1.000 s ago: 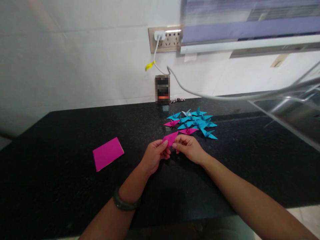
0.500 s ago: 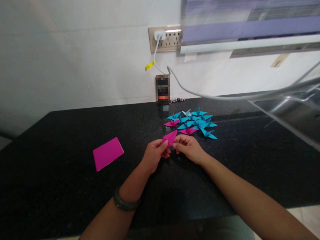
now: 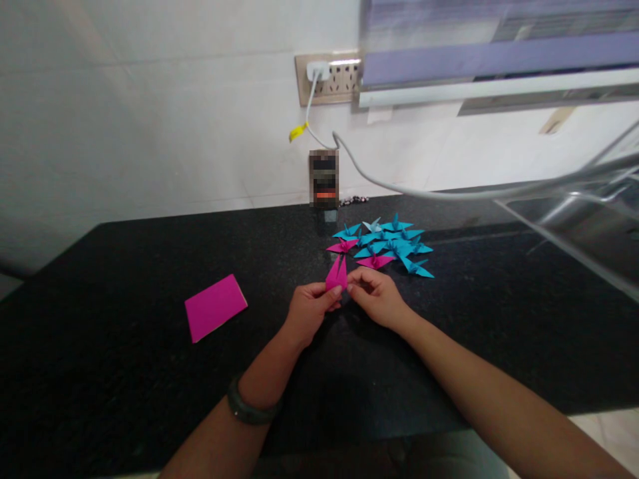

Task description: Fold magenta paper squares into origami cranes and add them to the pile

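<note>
A black speckled stone worktop (image 3: 124,399) fills most of the view and runs back to a white tiled wall (image 3: 150,133). At the worktop's right end sits a steel sink (image 3: 574,219), too blurred to show detail. A grey cable (image 3: 424,194) sweeps along the back edge from the right and up towards a socket strip (image 3: 332,80) on the wall, where a white plug (image 3: 318,70) sits in the leftmost outlet. Just below the strip, a small dark device (image 3: 324,178) stands against the wall at the back edge.

A heap of folded paper cranes (image 3: 387,245), mostly blue with a few pink, lies right of centre, between the device and the hands. A flat pink paper square (image 3: 214,307) lies well apart from it, towards the left side.

Both forearms reach in from the near edge. The left hand (image 3: 307,313), with a dark wristband (image 3: 247,410) behind it, and the right hand (image 3: 377,296) meet just in front of the crane heap. Each grip is pinched shut, thumb against fingertips, on the lower end of a half-folded pink paper (image 3: 337,274). It is held upright just above the worktop, its two narrow points rising side by side.
</note>
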The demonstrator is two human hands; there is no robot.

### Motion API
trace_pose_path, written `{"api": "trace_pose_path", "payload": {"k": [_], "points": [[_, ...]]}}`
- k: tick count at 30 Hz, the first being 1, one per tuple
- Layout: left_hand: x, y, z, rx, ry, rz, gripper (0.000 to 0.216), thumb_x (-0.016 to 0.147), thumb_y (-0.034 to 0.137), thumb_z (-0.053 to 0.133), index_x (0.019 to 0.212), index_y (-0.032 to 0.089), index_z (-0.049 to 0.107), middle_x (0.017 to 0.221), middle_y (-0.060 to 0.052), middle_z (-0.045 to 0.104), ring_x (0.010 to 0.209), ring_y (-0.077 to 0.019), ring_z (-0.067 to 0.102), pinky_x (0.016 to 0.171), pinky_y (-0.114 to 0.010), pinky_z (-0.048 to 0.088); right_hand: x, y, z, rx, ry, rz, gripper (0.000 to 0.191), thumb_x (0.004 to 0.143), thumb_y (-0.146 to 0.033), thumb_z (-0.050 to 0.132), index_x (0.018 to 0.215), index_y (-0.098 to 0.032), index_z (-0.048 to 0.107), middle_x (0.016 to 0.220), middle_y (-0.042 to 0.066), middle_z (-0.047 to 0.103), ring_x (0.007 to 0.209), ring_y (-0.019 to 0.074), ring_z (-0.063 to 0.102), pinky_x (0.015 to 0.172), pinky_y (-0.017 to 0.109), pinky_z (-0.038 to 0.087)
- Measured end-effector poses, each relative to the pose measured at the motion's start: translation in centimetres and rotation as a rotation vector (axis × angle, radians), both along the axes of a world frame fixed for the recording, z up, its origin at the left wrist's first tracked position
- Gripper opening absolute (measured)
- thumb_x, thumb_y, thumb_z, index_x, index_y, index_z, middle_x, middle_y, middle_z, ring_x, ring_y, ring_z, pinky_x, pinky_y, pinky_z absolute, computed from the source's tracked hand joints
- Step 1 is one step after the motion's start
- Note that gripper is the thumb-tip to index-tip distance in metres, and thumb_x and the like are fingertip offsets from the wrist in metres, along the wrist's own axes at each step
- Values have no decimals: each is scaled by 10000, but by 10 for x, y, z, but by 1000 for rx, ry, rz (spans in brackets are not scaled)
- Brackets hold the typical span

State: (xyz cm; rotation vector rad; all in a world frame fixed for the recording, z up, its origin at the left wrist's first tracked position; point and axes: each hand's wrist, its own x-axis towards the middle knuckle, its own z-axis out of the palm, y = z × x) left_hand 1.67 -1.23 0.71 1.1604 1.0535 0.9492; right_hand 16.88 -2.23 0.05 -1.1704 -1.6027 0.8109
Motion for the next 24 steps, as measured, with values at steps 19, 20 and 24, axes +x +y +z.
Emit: {"api": "trace_pose_path", "payload": {"k": [19, 20, 24], "points": [[-1, -1, -4, 603, 576, 40, 183, 727, 240, 549, 581, 152, 615, 566, 8, 537, 558, -103, 482, 536, -216, 355, -3, -1, 1, 83, -381, -87, 145, 695, -144, 539, 558, -157, 490, 550, -21, 478, 508, 82, 428, 488, 203, 306], [0, -1, -4, 644, 600, 31, 181, 730, 221, 541, 578, 154, 612, 570, 6, 542, 564, -102, 486, 545, -216, 358, -3, -1, 1, 77, -402, -99, 150, 688, -142, 541, 549, -157, 485, 549, -20, 482, 507, 82, 430, 487, 204, 302], [-1, -1, -4, 686, 645, 28, 168, 728, 193, 532, 583, 159, 611, 574, 2, 560, 570, -105, 500, 554, -216, 365, -4, -3, 3, 69, -437, -74, 145, 697, -150, 543, 557, -155, 506, 557, -11, 500, 520, 90, 447, 498, 211, 315]]}}
